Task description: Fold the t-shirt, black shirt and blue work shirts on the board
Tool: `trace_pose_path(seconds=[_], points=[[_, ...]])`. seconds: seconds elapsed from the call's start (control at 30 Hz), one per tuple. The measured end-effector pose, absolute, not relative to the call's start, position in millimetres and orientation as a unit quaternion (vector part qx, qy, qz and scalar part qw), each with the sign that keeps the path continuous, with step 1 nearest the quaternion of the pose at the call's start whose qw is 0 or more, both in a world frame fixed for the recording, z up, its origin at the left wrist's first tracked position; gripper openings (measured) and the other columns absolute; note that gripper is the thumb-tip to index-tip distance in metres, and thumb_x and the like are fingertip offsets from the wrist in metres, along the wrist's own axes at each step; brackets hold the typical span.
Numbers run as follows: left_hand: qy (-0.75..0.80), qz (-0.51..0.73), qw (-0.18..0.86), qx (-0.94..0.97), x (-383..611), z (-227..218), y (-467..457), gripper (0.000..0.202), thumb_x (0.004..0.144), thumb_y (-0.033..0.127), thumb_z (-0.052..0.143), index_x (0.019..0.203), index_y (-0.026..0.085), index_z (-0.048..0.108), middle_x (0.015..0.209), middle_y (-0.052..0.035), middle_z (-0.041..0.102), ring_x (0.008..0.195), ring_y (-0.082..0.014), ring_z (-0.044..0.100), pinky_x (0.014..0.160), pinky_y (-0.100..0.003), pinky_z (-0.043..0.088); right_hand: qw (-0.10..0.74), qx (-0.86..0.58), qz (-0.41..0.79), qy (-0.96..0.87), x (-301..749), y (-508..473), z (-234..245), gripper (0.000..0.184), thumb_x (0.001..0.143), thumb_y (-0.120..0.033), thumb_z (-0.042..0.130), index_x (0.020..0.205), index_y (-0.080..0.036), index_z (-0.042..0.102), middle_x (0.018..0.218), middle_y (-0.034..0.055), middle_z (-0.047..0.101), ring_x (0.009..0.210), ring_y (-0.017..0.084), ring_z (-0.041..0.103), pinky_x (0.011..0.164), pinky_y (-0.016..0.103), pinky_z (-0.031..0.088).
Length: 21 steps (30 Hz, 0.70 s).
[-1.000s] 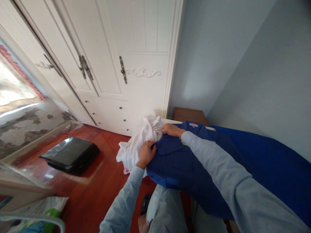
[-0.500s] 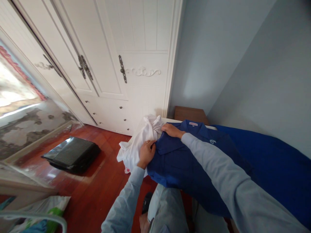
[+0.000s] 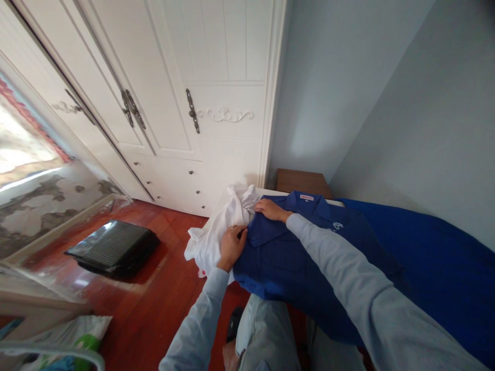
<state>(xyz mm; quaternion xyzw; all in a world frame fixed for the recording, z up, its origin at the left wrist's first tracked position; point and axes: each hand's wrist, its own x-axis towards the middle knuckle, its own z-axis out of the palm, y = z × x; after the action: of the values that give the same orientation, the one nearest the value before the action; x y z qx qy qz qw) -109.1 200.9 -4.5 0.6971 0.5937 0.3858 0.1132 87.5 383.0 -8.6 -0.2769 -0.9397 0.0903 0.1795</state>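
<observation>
A dark blue collared shirt point(image 3: 288, 257) lies spread in front of me, its collar with a label at the far side and a pale emblem on the chest. My left hand point(image 3: 233, 246), wearing a ring, is closed on the shirt's left edge near the folded sleeve. Farther up that edge, my right hand point(image 3: 269, 208) pinches the same cloth, its forearm crossing over the shirt. A crumpled white garment point(image 3: 216, 232) lies just left of both hands, touching the blue shirt. The hidden fingertips leave the exact grip unclear.
A white wardrobe point(image 3: 228, 67) with dark handles stands ahead. Behind the shirt is a brown wooden box-like piece point(image 3: 303, 180). Blue cloth point(image 3: 436, 257) covers the surface at right. A black plastic-wrapped case point(image 3: 114, 247) lies on the red floor point(image 3: 166, 288); a plastic bag point(image 3: 85, 335) sits at lower left.
Both hands stay at the shirt's left edge with almost no movement. The view has shifted very slightly, and more of the chest emblem shows beside the right sleeve.
</observation>
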Motion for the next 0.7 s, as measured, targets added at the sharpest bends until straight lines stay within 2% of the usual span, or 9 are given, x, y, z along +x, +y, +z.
trace_pose_path(seconds=[0.13,0.3,0.4,0.5,0.57,0.7], points=[[0.605,0.357,0.1,0.705,-110,-7,202,0.025,0.097,0.026,0.056,0.115,0.019,0.071,0.098,-0.0067,0.074,0.095,-0.0234,0.068,0.091,-0.037,0.054,0.182,-0.288,0.061,-0.938,85,382,-8,0.028,0.101,-0.024,0.052,0.091,-0.017,0.077,0.096,0.0106,0.076,0.095,0.023,0.066,0.093,0.038,0.048],[0.622,0.246,0.039,0.742,-102,19,202,0.029,0.096,0.025,0.056,0.122,0.016,0.068,0.106,-0.0116,0.072,0.102,-0.0266,0.066,0.093,-0.039,0.053,0.223,-0.343,0.052,-0.911,100,386,-7,0.033,0.103,-0.024,0.045,0.12,-0.015,0.072,0.126,0.0143,0.071,0.12,0.025,0.062,0.108,0.041,0.044],[0.584,0.219,-0.03,0.781,-85,38,205,0.038,0.098,0.034,0.054,0.132,0.017,0.061,0.128,-0.0161,0.066,0.12,-0.0303,0.061,0.1,-0.044,0.05,0.177,-0.389,0.057,-0.902,109,392,-9,0.039,0.103,-0.025,0.043,0.135,-0.015,0.063,0.14,0.015,0.063,0.133,0.025,0.055,0.114,0.043,0.04],[0.482,0.175,-0.044,0.857,-64,37,212,0.049,0.099,0.043,0.053,0.14,0.015,0.055,0.149,-0.0176,0.054,0.143,-0.0332,0.044,0.112,-0.048,0.041,0.14,-0.403,0.059,-0.902,110,396,-14,0.042,0.103,-0.028,0.044,0.139,-0.015,0.06,0.146,0.0164,0.058,0.139,0.027,0.05,0.116,0.044,0.038],[0.453,0.138,-0.034,0.88,-54,25,216,0.057,0.099,0.05,0.051,0.142,0.013,0.054,0.154,-0.0184,0.049,0.149,-0.0356,0.035,0.118,-0.05,0.034,0.131,-0.413,0.056,-0.9,107,396,-18,0.044,0.103,-0.03,0.043,0.141,-0.013,0.058,0.148,0.0187,0.056,0.14,0.029,0.049,0.115,0.046,0.038],[0.49,0.121,-0.008,0.863,-50,-4,220,0.068,0.1,0.059,0.042,0.147,0.011,0.051,0.155,-0.0189,0.048,0.149,-0.0388,0.034,0.12,-0.054,0.03,0.121,-0.43,0.042,-0.894,101,392,-21,0.047,0.105,-0.035,0.042,0.145,-0.013,0.054,0.151,0.0203,0.051,0.143,0.031,0.045,0.116,0.049,0.037]])
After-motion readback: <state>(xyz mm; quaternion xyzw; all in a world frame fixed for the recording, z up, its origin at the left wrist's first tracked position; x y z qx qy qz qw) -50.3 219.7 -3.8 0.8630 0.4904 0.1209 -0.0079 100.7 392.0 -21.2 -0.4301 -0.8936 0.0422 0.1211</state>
